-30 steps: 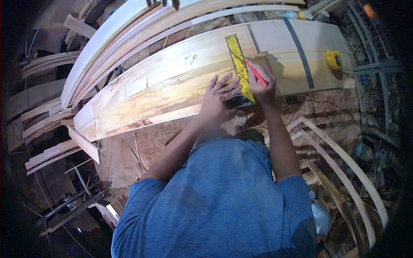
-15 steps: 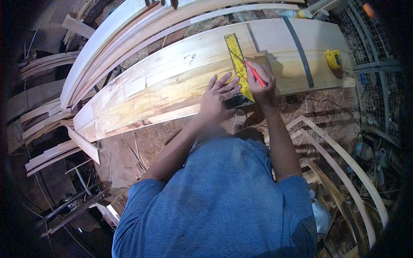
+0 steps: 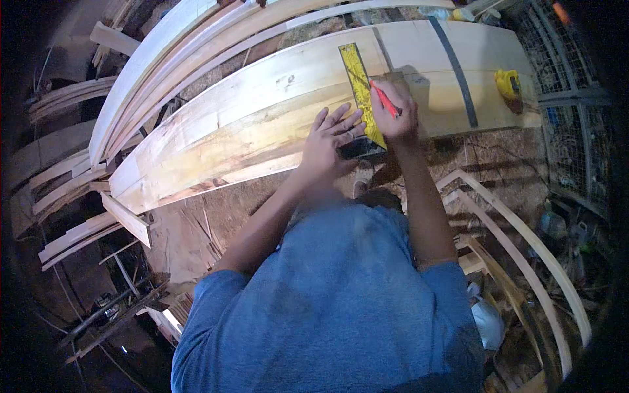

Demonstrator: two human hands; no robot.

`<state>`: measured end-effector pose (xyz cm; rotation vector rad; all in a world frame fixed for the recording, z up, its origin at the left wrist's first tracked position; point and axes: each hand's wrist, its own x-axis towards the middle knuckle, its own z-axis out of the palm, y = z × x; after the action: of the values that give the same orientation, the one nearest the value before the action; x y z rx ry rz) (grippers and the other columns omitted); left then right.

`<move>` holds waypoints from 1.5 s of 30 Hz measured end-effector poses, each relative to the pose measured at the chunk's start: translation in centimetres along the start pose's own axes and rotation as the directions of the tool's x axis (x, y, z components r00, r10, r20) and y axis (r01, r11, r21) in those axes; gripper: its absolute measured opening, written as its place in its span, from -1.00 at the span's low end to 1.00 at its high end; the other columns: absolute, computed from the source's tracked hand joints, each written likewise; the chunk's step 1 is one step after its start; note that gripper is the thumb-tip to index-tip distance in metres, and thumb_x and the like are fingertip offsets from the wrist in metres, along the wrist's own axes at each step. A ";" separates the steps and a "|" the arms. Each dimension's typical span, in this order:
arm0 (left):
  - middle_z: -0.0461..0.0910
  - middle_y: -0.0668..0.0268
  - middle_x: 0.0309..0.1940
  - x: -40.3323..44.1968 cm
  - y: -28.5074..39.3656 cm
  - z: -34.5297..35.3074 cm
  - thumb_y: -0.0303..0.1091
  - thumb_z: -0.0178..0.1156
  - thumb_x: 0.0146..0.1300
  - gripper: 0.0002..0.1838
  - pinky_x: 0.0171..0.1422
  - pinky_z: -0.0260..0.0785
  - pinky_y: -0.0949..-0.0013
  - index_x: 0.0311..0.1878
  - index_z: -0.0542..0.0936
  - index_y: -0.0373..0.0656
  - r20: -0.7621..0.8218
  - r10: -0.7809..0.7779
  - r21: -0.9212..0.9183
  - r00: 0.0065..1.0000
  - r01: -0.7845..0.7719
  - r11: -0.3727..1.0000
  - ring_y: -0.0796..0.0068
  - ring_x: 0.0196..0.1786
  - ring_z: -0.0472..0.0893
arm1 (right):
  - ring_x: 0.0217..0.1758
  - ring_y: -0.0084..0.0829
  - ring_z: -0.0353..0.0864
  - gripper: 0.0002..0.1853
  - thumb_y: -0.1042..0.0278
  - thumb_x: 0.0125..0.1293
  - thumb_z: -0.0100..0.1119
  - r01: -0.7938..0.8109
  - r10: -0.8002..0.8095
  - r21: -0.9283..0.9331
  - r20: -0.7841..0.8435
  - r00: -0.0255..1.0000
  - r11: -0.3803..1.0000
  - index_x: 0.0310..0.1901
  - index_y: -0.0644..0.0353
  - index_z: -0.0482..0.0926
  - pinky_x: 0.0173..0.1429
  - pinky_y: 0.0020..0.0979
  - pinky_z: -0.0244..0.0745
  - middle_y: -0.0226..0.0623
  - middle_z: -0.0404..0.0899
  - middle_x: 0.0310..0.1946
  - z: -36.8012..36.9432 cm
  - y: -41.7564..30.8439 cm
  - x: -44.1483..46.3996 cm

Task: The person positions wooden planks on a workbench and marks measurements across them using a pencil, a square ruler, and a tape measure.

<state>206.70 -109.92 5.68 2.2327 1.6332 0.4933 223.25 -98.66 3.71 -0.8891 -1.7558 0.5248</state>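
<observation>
A yellow try square [image 3: 357,85] with a dark stock lies across the pale wooden boards [image 3: 262,98]. My left hand [image 3: 331,141] rests beside the blade with its fingers spread flat, the fingertips at the square's left edge and the palm near the stock. On the other side of the blade, my right hand [image 3: 398,111] grips a red pencil [image 3: 385,98], its tip close to the square's right edge. Whether the tip touches the wood is hard to see.
A yellow tape measure [image 3: 507,84] sits at the boards' right end, past a dark strip [image 3: 455,72] crossing them. Long curved planks [image 3: 164,72] are stacked behind. Curved wooden pieces [image 3: 524,229] stand at lower right, near a wire mesh [image 3: 570,85].
My right hand and the pencil have shifted slightly farther up along the blade, and the pencil's angle has changed a little. My left hand stays at the square. The view has tilted slightly.
</observation>
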 end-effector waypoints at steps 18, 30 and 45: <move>0.31 0.45 0.47 -0.9 -0.5 1.3 -0.11 0.46 -0.10 -0.23 0.63 -0.19 -0.12 0.31 0.52 0.13 -0.052 0.040 -0.047 0.998 -0.043 0.998 0.27 0.57 0.13 | -0.42 -0.13 0.61 -0.92 0.41 0.17 0.23 -0.348 0.476 -0.346 0.426 0.769 0.871 -0.40 0.19 0.55 -0.29 -0.26 0.50 -0.11 0.56 -0.50 -8.6 -5.7 -7.1; 0.57 0.07 0.00 -12.0 -1.2 -5.6 -0.27 0.13 0.28 -0.50 0.06 0.45 0.15 0.30 0.46 -0.11 -0.471 -0.297 -0.280 0.830 0.178 0.943 0.15 -0.03 0.59 | -0.21 -0.39 0.64 -0.73 0.42 0.47 0.06 -0.432 0.426 -0.080 0.400 0.812 0.899 0.10 0.37 0.49 -0.11 -0.38 0.55 -0.07 0.65 -0.20 -7.4 -2.8 -0.7; 0.59 0.07 -0.52 -37.0 -26.6 -5.4 -0.06 -0.15 0.55 -0.55 -0.45 0.50 0.19 -0.20 0.47 -0.30 -0.071 -0.631 -0.998 -0.772 0.054 0.045 0.28 -0.53 0.65 | -0.41 -0.50 0.53 -0.78 0.46 0.43 0.00 -0.317 -0.023 0.223 0.848 0.530 0.922 -0.04 0.43 0.55 -0.27 -0.46 0.47 -0.25 0.57 -0.47 24.9 -22.2 2.8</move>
<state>171.36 -137.25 -4.69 -1.0608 2.4166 1.9233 192.50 -108.73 12.44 -0.5267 -2.3253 1.5565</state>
